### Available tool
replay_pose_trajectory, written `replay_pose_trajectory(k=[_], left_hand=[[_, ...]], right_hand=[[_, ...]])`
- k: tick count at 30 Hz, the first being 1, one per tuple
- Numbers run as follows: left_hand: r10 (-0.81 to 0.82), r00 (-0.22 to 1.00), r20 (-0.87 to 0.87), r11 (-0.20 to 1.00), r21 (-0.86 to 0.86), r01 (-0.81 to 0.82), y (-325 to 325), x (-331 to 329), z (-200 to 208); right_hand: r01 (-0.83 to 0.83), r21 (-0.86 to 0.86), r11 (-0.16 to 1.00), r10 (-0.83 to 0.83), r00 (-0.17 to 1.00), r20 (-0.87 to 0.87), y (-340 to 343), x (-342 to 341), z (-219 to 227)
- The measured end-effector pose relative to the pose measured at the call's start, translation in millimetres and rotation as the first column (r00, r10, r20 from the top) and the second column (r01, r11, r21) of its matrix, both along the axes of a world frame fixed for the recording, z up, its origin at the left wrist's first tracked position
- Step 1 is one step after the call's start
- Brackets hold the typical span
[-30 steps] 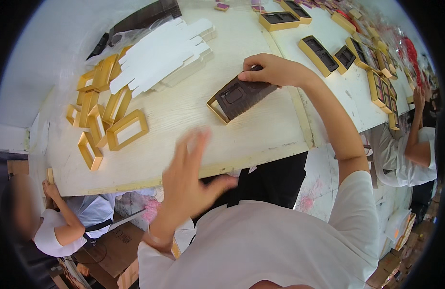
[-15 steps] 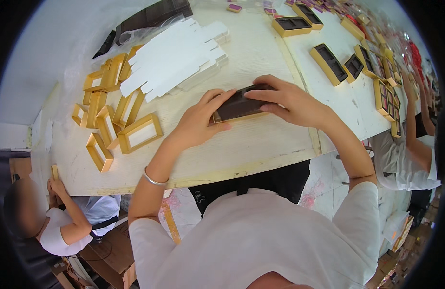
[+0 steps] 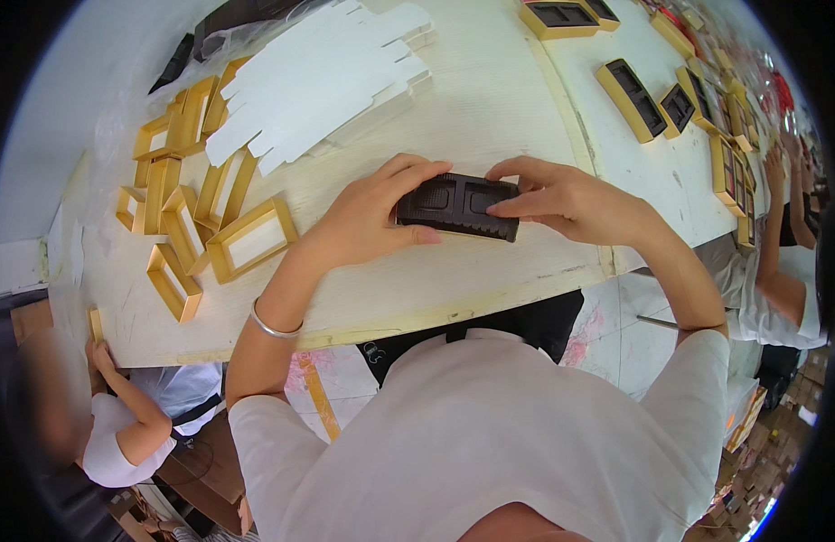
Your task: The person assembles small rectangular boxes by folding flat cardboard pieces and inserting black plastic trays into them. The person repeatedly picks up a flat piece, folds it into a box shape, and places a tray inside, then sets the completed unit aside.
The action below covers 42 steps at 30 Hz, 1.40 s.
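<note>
A black plastic insert tray (image 3: pixel 459 206) with two moulded sections lies above the table in front of me, its long side running left to right. My left hand (image 3: pixel 374 217) grips its left end, fingers over the far edge and thumb along the near edge. At the other end, my right hand (image 3: pixel 567 200) is closed round the right edge, one fingertip pressing on the tray's upper face. Whether a gold box frame surrounds the tray cannot be made out now, since little of its sides shows.
Empty gold box frames (image 3: pixel 248 242) cluster on the left of the table (image 3: pixel 417 280). Behind them lies a stack of white die-cut card sheets (image 3: pixel 318 77). Gold boxes with black inserts (image 3: pixel 633 101) stand at the right. Other people sit at the left (image 3: pixel 119 434) and right (image 3: pixel 783 289).
The tray has turned to show its upper face more fully, and the gold edge seen below it is no longer visible. Both hands still hold it; my view has shifted slightly.
</note>
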<state>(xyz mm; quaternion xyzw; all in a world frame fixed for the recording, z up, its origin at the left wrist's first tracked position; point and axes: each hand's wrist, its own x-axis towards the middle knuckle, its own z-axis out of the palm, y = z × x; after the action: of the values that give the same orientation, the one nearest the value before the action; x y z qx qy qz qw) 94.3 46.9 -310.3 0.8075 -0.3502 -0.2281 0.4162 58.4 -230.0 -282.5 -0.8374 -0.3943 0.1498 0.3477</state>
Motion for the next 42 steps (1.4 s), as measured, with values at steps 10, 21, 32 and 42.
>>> replay_pose_trajectory(k=[10, 21, 32, 42], left_hand=[[-0.026, 0.899, 0.438, 0.966, 0.241, -0.089, 2, -25, -7], [0.247, 0.758, 0.603, 0.847, 0.246, -0.472, 66, -56, 25], [0.225, 0.586, 0.778, 0.728, 0.266, -0.632, 97, -65, 7], [0.328, 0.594, 0.735, 0.737, 0.194, -0.647, 127, -42, 10]], right_hand=[[-0.001, -0.316, 0.949, 0.174, 0.836, 0.52, 19, -23, -4], [0.712, -0.11, 0.693, -0.434, 0.535, 0.725, -147, 18, 9], [0.178, -0.004, 0.984, -0.137, 0.768, 0.626, 63, 94, -12], [0.658, 0.386, 0.646, -0.738, 0.668, 0.096, 142, 338, -25]])
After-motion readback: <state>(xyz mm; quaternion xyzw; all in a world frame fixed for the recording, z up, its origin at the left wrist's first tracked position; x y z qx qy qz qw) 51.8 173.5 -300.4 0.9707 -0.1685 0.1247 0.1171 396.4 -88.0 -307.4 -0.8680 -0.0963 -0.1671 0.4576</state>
